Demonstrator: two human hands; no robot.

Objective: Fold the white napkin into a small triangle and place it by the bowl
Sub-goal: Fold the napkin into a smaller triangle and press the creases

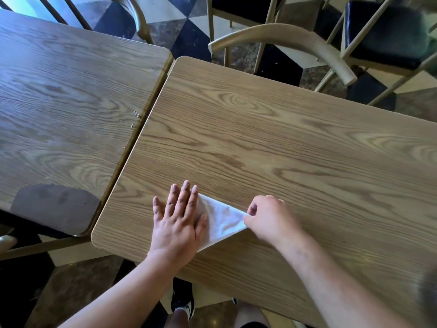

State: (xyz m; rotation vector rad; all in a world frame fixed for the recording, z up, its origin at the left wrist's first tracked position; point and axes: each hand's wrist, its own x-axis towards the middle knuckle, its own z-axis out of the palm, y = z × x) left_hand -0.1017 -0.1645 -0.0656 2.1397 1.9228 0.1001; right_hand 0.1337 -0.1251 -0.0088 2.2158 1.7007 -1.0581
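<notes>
The white napkin [221, 221] lies folded into a triangle near the front edge of the wooden table [283, 143]. My left hand [178, 220] rests flat on the napkin's left side, fingers spread, pressing it down. My right hand [269, 218] pinches the napkin's right-hand corner between thumb and fingers. The left part of the napkin is hidden under my left hand. No bowl is in view.
A second wooden table [71, 102] stands close on the left, with a narrow gap between the two. Chairs with dark seats [383, 31] and a curved chair back [295, 41] stand beyond the far edge. My feet show on the floor below.
</notes>
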